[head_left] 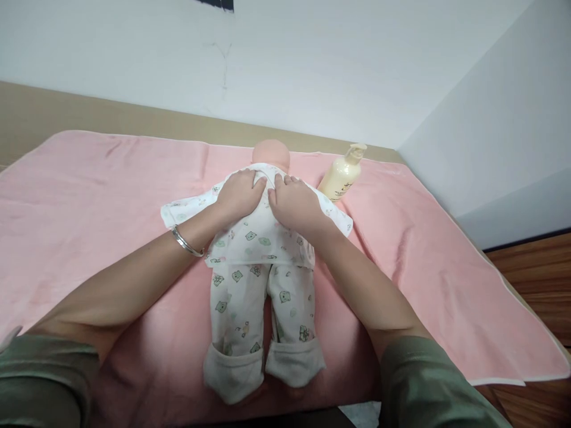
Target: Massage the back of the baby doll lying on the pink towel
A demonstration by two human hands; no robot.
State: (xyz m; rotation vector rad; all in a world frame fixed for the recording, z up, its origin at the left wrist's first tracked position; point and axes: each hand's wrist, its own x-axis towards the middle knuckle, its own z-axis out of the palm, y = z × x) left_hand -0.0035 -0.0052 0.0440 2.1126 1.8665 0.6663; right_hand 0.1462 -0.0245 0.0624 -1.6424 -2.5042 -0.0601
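Note:
A baby doll lies stretched out on the pink blanket, its bare round head (270,152) at the far end, with no face visible. It wears a white printed top (256,241) with the sleeves spread to both sides, and matching trousers (241,309) with turned-up cuffs. Resting on the left upper part of the top is my left hand (241,195), fingers laid over the cloth near the shoulder. My right hand (297,203) presses flat on the other side, its thumb close to the left thumb. Neither hand grips anything visible.
A cream pump bottle (342,173) stands beyond the doll's right sleeve. The pink blanket (107,208) covers most of the tabletop, with creases on the right. A white wall (312,71) rises behind the table. Brown wooden furniture (535,279) is at the right edge.

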